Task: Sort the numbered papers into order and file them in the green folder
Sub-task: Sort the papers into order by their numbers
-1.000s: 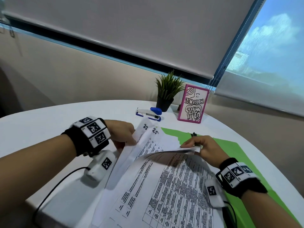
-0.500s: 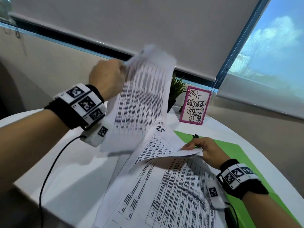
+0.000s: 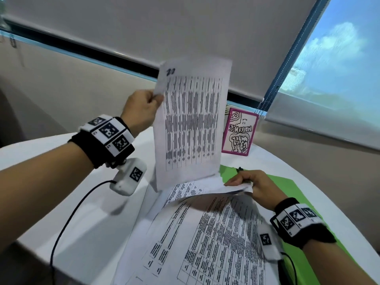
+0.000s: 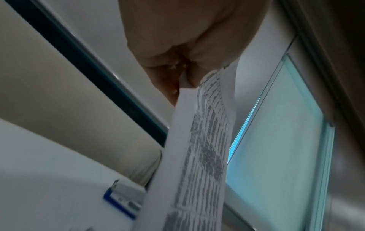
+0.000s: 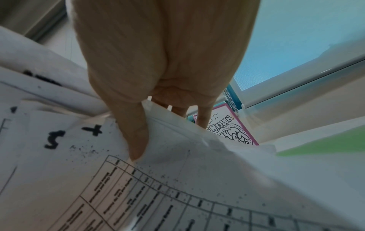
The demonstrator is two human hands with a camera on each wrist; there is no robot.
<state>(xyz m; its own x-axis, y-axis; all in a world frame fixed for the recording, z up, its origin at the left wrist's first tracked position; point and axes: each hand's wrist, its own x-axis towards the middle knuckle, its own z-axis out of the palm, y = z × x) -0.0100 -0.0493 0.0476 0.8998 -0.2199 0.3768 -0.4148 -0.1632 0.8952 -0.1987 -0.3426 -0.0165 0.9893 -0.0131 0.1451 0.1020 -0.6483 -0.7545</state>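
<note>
Sorting underway: my left hand [image 3: 141, 109] pinches one numbered sheet [image 3: 193, 122] aloft; my right hand [image 3: 254, 188] pinches the unsorted stack [image 3: 205, 233]. Green folder [image 3: 287, 188] unfilled, I judge.

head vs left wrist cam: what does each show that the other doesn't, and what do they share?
Head only: the right hand pinching the lifted corner of the paper stack, the green folder under it, the pink-framed card, and the handwritten number at the top of the raised sheet.

Left wrist only: the blue and white stapler on the table, which the raised sheet hides from the head view, plus a close look at the pinch.

Both: the left hand pinching the raised sheet by its edge, the white table, the blinds.
</note>
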